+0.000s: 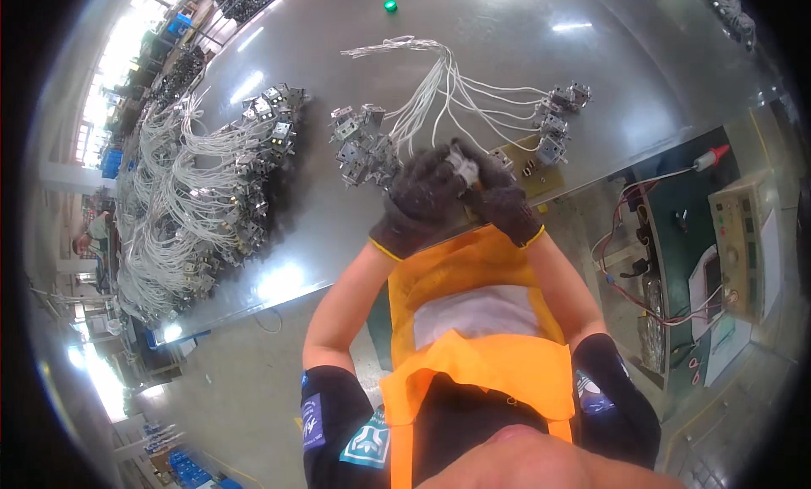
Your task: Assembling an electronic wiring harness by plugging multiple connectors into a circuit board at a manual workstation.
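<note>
Both my hands wear dark knitted gloves and meet just above the table's near edge. My left hand [420,197] and my right hand [498,197] close together around one small metal part with white wires [463,166]. The wires run up from it into a white bundle [439,71] fanned across the grey table [507,41]. Small metal units [359,142] lie in a cluster just left of my hands, and more wired units [562,109] lie to the right. An orange apron [477,320] hangs below my forearms.
A large heap of wired metal units [194,193] covers the table's left side. A green round button [390,5] sits at the far edge. On the right stands a beige test instrument [743,244] with red leads [625,269] and a red-tipped probe [710,157].
</note>
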Available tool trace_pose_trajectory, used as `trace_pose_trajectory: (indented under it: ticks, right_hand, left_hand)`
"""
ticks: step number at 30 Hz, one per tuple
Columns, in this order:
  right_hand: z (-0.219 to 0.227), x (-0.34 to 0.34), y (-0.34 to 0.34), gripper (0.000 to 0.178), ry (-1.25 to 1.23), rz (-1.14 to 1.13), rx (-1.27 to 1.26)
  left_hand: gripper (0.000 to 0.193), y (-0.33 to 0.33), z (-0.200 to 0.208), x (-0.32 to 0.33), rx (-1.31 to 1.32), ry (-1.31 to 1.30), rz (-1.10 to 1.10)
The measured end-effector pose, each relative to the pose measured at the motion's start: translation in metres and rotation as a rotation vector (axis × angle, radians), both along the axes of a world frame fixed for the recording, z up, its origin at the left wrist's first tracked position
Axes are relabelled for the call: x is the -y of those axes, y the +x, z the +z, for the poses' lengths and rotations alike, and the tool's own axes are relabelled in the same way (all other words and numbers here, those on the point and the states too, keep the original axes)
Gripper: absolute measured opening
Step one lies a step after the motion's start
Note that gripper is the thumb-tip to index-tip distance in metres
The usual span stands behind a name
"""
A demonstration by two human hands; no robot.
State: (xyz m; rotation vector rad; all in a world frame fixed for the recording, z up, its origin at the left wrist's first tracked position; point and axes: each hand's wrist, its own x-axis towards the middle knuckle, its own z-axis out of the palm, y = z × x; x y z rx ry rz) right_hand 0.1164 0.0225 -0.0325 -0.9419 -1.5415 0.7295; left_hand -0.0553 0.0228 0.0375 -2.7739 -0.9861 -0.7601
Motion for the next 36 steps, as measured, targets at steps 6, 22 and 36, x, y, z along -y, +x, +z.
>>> trace_pose_trajectory:
  ticks: [6,22,36]
  right_hand:
    - [0.031,0.008,0.019,0.041,-0.864,0.466,-0.304]
    - [-0.011,0.044,0.015,0.031,-0.337,0.061,-0.05]
    - [0.005,0.016,0.109,0.032,-0.502,0.052,-0.179]
  left_hand:
    - [0.064,0.014,-0.023,0.018,0.534,-0.2,0.083]
    - [0.056,0.043,-0.027,0.01,1.119,-0.214,0.376]
    - [0.06,0.053,-0.067,0.032,0.417,-0.544,0.218]
